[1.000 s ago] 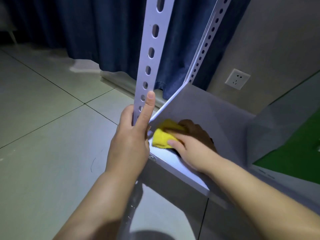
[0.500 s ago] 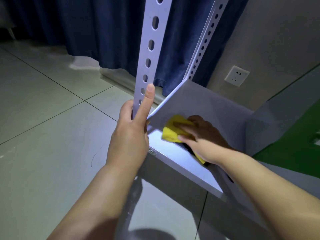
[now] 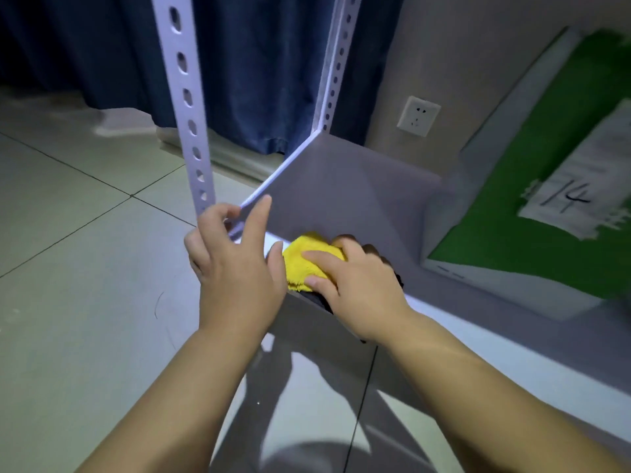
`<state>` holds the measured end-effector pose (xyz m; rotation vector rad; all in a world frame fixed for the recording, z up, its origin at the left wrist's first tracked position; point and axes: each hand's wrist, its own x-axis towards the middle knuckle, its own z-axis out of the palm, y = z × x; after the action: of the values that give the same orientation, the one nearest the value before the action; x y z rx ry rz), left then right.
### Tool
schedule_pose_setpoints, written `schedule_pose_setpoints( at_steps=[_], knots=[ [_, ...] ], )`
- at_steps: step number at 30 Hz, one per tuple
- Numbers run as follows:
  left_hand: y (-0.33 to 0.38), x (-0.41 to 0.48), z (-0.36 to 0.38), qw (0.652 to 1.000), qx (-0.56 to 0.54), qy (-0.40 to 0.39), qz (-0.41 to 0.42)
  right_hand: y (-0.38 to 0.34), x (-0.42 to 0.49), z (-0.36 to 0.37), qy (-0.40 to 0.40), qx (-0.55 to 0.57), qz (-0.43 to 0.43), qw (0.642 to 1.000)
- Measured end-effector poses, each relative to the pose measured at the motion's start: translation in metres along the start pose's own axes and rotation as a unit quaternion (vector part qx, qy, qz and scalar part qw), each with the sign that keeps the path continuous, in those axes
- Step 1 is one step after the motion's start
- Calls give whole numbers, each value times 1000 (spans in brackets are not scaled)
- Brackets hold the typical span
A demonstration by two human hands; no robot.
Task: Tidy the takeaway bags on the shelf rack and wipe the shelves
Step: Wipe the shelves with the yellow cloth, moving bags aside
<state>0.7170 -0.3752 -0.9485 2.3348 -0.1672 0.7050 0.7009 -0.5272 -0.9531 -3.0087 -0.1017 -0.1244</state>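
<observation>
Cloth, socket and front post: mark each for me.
Cloth [image 3: 307, 264]: head view, middle of the exposed yellow pile.
Socket [image 3: 418, 116]: head view, middle of the white faceplate.
Front post [image 3: 190, 112]: head view, flat face between two holes.

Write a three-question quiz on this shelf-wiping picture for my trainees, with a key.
1. True or false: the right hand holds a yellow cloth on the shelf.
2. The label on the green bag reads: A 41, B 14, C 7.
3. What colour is the curtain behind the rack?
Key: 1 true; 2 B; 3 blue.
</observation>
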Motion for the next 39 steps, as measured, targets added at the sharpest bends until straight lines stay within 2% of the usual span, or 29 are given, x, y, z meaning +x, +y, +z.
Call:
schedule_pose_setpoints(
  at_steps=[5,10,16,20,24,28,32,36,39],
  knots=[
    [25,-17,8,995,-36,-73,57,41,-54,-13,-5,16,21,1000],
    [60,-40,20,979,-23,-178,101,93,-115,-28,-9,9,90,996],
    [115,-66,36,951,-16,-262,161,149,-185,-45,-3,16,178,984],
    [159,-84,45,931,-48,-314,179,171,-219,-55,8,75,228,971],
    [202,-102,53,910,-97,-369,162,185,-247,-67,15,146,275,950],
    [236,-120,58,869,-168,-438,159,196,-284,-84,64,213,290,931],
    [263,-133,60,804,-238,-505,206,203,-311,-104,122,307,282,901],
    [291,-134,52,758,-253,-555,230,209,-325,-133,118,377,270,878],
    [315,-124,29,732,-265,-593,205,208,-333,-164,103,417,270,862]
  ],
)
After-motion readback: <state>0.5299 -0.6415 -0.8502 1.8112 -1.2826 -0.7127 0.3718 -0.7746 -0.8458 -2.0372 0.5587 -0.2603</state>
